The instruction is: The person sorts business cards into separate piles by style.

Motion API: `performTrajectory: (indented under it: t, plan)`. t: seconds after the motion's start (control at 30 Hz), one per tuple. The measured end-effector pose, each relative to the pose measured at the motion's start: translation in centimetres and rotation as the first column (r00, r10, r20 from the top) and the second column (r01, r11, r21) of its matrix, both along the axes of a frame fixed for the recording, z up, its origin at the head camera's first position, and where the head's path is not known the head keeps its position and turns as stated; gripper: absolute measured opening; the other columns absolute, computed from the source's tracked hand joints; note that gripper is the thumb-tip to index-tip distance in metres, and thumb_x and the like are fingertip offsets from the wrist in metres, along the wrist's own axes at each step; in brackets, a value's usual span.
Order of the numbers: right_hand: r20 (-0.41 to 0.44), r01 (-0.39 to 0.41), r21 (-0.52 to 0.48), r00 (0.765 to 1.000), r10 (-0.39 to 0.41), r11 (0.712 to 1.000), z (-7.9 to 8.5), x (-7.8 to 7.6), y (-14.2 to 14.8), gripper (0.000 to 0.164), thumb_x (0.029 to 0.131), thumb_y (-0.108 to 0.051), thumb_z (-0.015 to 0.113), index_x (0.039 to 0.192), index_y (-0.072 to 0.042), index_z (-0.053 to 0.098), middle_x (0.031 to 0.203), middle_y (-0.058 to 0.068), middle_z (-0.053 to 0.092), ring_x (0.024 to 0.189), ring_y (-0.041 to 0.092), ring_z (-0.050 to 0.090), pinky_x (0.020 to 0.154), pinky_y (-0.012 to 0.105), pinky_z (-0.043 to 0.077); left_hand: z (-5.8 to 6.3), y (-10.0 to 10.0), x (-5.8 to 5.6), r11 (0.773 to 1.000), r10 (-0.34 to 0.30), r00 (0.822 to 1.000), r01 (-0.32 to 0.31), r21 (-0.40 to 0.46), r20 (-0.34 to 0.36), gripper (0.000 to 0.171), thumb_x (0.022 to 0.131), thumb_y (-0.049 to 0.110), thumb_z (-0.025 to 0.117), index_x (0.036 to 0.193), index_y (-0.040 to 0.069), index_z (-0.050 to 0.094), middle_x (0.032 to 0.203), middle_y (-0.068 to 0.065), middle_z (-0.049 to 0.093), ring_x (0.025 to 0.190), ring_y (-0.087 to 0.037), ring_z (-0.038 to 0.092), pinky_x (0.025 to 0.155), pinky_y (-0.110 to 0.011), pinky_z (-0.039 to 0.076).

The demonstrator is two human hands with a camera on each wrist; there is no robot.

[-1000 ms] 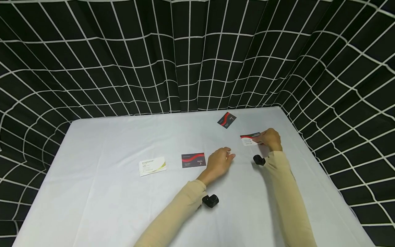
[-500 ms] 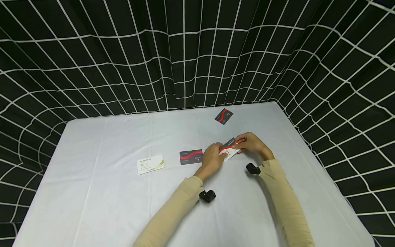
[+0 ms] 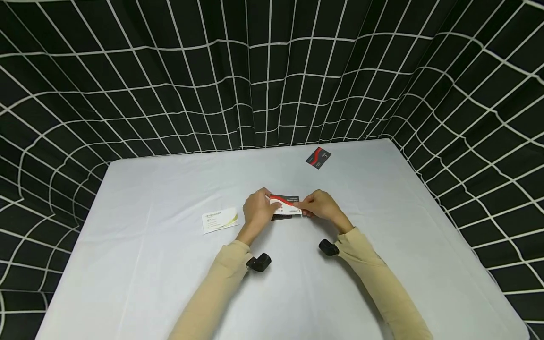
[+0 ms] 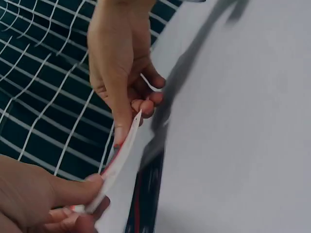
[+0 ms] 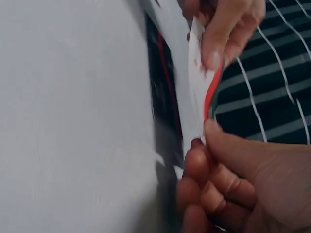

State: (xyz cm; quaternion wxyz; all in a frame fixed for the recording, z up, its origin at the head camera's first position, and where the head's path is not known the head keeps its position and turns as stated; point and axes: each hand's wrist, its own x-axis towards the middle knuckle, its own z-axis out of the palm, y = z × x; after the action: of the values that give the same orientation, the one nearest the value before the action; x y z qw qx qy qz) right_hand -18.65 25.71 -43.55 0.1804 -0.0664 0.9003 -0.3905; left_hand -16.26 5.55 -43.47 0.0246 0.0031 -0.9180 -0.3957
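Between both hands is a white business card (image 3: 290, 209) with a red wave and dark top, raised over the table. My left hand (image 3: 257, 210) pinches its left end between thumb and fingers; my right hand (image 3: 321, 205) pinches the right end. Seen from the left wrist, the business card (image 4: 119, 162) is nearly edge-on and slightly bowed. The right wrist view shows its printed face (image 5: 198, 77). Beneath it on the table lies a dark card with a red stripe (image 5: 164, 82), partly covered by the held card in the head view.
Left of the hands, a white business card with a yellow-green curve (image 3: 220, 220) lies on the white tablecloth (image 3: 148, 264). Another dark card with a red wave (image 3: 318, 158) lies near the table's back edge. A black gridded curtain (image 3: 204, 94) stands behind the table.
My right hand has brought the white business card leftward from the right side. My left hand has taken hold of its other end, and both hands have moved left over the dark card.
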Motion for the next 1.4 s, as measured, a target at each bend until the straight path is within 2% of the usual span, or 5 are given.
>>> performTrajectory:
  t: [0.2,0.77,1.0,1.27,1.4]
  plan:
    - [-0.088,-0.010,0.202,0.996,0.028,0.979,-0.3,0.2,-2.0,0.040,0.089,-0.040,0.070,0.060,-0.012,0.070,0.049,-0.006,0.052,0.048,0.009,0.041,0.047,0.023,0.029,-1.1,-1.0,0.1,0.995,0.017,1.000,-0.016,-0.099,0.008,0.047,0.077,0.022,0.084,0.114,0.004,0.063,0.077,-0.011,0.066,0.076,-0.031,0.065,0.065,-0.043,0.048]
    - [-0.156,0.029,0.275,0.988,0.015,0.961,-1.0,0.1,-3.2,0.043,0.084,-0.041,0.076,0.053,-0.015,0.062,0.046,-0.010,0.038,0.047,0.007,0.034,0.043,0.022,0.020,-1.6,-1.7,-0.4,0.956,0.007,0.999,0.004,-0.292,0.037,0.051,0.071,0.025,0.088,0.104,-0.002,0.059,0.080,-0.019,0.069,0.075,-0.035,0.068,0.063,-0.045,0.051]
    - [-0.138,-0.010,0.274,0.989,0.049,0.962,-1.2,-0.1,-3.4,0.040,0.085,-0.042,0.075,0.056,-0.016,0.064,0.048,-0.010,0.041,0.048,0.008,0.036,0.044,0.022,0.020,-1.5,-1.7,0.1,0.965,-0.016,0.998,0.031,-0.260,0.060,0.019,0.076,0.016,0.083,0.075,0.009,0.066,0.077,-0.008,0.070,0.074,-0.027,0.067,0.064,-0.041,0.048]
    - [-0.026,-0.010,0.140,1.000,0.014,0.990,1.1,-4.0,-2.3,0.036,0.093,-0.037,0.067,0.082,-0.003,0.071,0.066,0.002,0.063,0.059,0.013,0.054,0.059,0.025,0.041,-1.1,-2.0,0.1,0.952,0.027,0.998,-0.042,-0.302,-0.052,0.021,0.077,0.008,0.080,0.063,0.012,0.064,0.067,-0.005,0.066,0.064,-0.024,0.065,0.053,-0.037,0.047]
    - [-0.173,0.110,0.227,0.982,-0.071,0.968,1.6,-7.3,0.1,0.037,0.091,-0.034,0.068,0.107,0.000,0.068,0.096,0.017,0.068,0.085,0.029,0.062,0.075,0.040,0.046,-1.3,-1.5,0.8,0.945,0.012,0.996,-0.038,-0.323,-0.084,0.023,0.077,0.001,0.074,0.059,0.011,0.064,0.061,-0.004,0.063,0.056,-0.019,0.061,0.046,-0.034,0.043]
